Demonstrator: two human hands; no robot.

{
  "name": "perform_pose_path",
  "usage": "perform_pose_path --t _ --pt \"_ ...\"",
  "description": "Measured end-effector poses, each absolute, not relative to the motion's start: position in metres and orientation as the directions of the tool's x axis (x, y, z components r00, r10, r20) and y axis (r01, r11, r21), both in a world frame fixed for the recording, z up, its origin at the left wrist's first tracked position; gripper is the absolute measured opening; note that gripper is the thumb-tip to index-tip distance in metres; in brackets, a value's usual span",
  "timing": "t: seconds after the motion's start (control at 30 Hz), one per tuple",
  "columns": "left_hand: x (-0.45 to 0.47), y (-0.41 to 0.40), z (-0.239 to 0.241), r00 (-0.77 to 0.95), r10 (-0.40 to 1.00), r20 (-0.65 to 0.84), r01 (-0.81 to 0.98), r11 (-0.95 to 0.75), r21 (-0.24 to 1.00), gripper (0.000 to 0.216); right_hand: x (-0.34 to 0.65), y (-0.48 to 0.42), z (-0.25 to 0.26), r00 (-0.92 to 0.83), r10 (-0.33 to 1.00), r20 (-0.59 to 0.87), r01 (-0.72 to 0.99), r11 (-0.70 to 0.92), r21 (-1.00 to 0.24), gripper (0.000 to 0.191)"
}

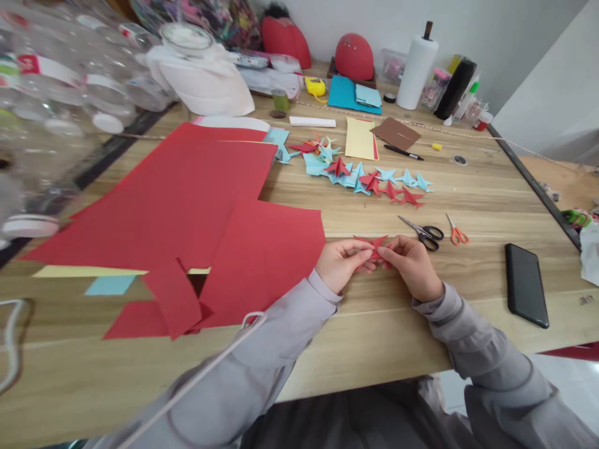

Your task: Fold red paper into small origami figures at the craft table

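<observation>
Our left hand and right hand each clamp a grip on the paper star (steadying its folds, it seems).

The left hand and right hand are covering most of the red folded paper, with only its points peeking out. The clear plastic bottles are showing only as a blur and running off the left edge. The red sheets are hiding much of a yellow strip.

No text is legible: labels on the plastic bottles are blurred; a small mark on the worktop is too small to read.
</observation>
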State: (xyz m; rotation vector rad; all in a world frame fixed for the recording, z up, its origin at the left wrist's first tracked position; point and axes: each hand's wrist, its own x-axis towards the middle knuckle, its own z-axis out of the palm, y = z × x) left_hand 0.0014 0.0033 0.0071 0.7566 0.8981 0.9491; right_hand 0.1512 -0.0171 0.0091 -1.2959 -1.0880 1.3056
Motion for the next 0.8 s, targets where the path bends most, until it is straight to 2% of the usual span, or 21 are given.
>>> perform_pose_path --t 0.4,0.8 --pt "0.0020 0.0018 0.0111 0.288 0.912 -0.291 -0.263 0.368 0.892 0.030 0.1507 -0.0169 0.0108 0.008 0.987 -0.162 -0.087 -0.161 -0.983 0.033" --pt "0.0016 0.0028 0.0079 0.288 0.913 -0.289 -0.307 0.374 0.875 0.026 0.1520 -0.0162 0.0094 -0.049 0.991 -0.127 -0.071 -0.130 -0.989 0.032"
